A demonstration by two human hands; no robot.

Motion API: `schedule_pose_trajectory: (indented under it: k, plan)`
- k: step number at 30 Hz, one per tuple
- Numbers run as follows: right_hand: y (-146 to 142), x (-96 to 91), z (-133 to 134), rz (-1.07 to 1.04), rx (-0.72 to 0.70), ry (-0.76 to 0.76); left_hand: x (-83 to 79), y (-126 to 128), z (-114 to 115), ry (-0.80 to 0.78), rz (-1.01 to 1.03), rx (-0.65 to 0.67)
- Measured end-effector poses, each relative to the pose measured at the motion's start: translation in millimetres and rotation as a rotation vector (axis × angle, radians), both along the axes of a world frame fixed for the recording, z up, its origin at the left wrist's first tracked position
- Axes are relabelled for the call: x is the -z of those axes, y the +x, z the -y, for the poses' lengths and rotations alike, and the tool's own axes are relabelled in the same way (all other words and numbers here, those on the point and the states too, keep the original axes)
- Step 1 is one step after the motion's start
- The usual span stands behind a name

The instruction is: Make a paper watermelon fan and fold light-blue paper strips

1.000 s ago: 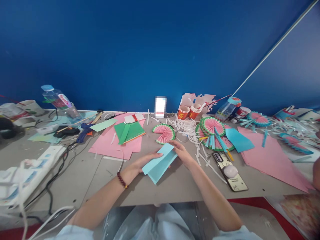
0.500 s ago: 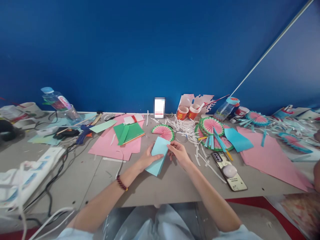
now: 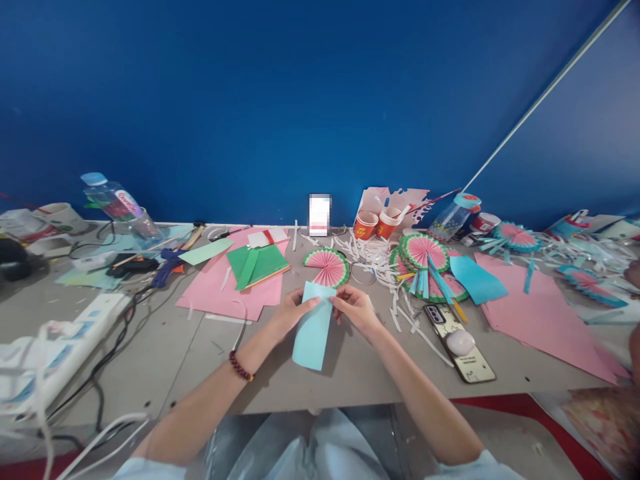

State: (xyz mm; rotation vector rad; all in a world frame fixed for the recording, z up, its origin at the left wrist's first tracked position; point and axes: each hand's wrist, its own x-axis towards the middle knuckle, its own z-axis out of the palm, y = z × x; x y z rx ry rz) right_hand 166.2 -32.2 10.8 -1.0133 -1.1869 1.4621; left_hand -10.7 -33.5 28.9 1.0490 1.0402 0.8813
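Observation:
Both hands hold a light blue paper strip [image 3: 313, 337] above the table in front of me. My left hand [image 3: 293, 313] grips its upper left edge, thumb lying on the front face. On the upper right edge, my right hand [image 3: 354, 308] pinches the paper between thumb and fingers. The strip hangs down towards me, its lower end loose and slightly curved. Just beyond it lies a pleated pink paper fan [image 3: 327, 268] with a green rim, shaped like a watermelon round with a gap on its left.
Pink sheets [image 3: 200, 287] with green paper [image 3: 270, 267] lie left, a power strip [image 3: 75, 353] further left. Right are white paper shreds [image 3: 375, 257], watermelon fans [image 3: 425, 253], a patterned phone [image 3: 467, 360] and a blue sheet [image 3: 479, 279]. Paper cups [image 3: 366, 225] stand behind; another person's hand shows far right.
The blue paper has turned more upright and its lower end has swung down towards me. My left hand has shifted up along its edge; the right hand stays near the upper right.

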Motion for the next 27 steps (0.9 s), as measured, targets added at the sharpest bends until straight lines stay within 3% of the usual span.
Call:
schedule_pose_trajectory:
  k: [6, 13, 27]
  plan:
    - [-0.2, -1.9, 1.7, -0.024, -0.002, -0.004, -4.2, 0.2, 1.6, -0.034, 0.021, -0.034]
    - [-0.4, -1.5, 3.0, -0.056, -0.030, 0.011, 3.2, 0.0, -0.1, -0.019, 0.008, -0.057]
    - [1.7, -7.3, 8.2, -0.191, -0.062, 0.000, 3.5, -1.9, 2.8, -0.127, 0.121, 0.019]
